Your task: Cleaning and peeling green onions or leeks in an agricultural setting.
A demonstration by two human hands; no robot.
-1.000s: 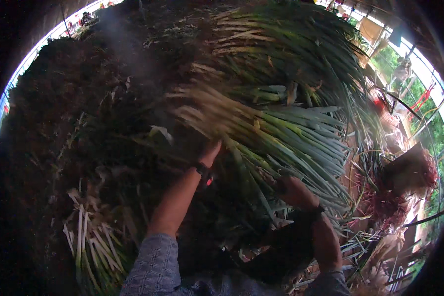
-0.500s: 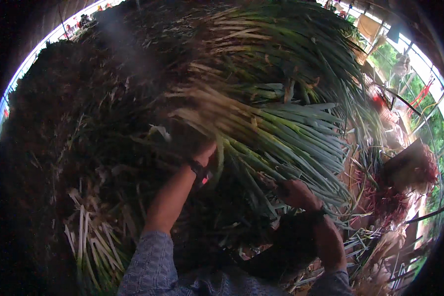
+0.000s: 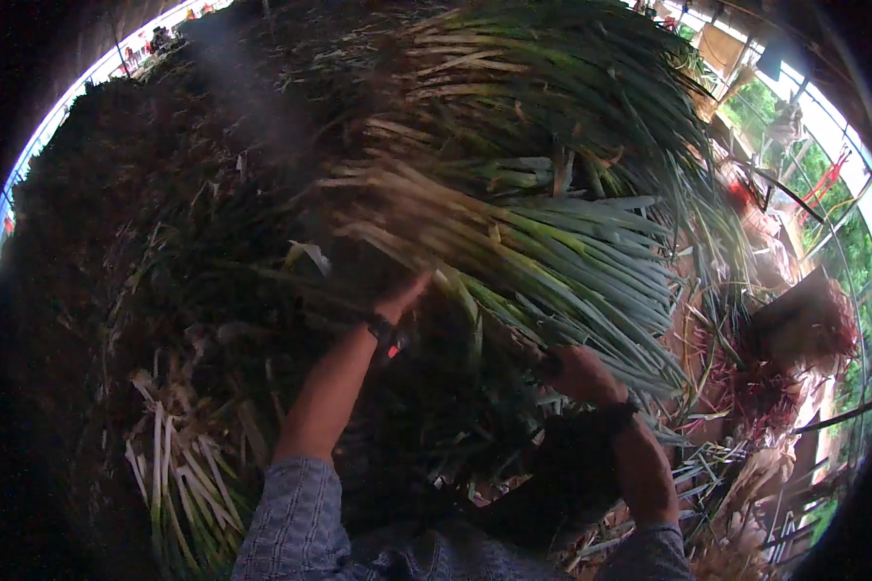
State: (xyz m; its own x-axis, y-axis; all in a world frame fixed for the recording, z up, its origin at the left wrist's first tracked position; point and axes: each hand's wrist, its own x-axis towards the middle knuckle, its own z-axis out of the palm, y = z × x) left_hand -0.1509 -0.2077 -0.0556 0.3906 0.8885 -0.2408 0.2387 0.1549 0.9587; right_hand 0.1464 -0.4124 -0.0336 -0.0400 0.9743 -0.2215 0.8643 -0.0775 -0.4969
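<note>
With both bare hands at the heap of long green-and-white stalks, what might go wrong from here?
1. The long green-and-white leafy stalks look loosely piled, so some might slide out of line if disturbed.
2. The bare right hand is close beside their green ends; a hard push could crease them.
3. The bare left hand's fingertips are hard to make out in shadow, so a poor grip might go unnoticed.

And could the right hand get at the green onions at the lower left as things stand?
Probably not easily: the left forearm lies between the right hand and those green onions, so it would likely have to reach across or over that arm.
</note>
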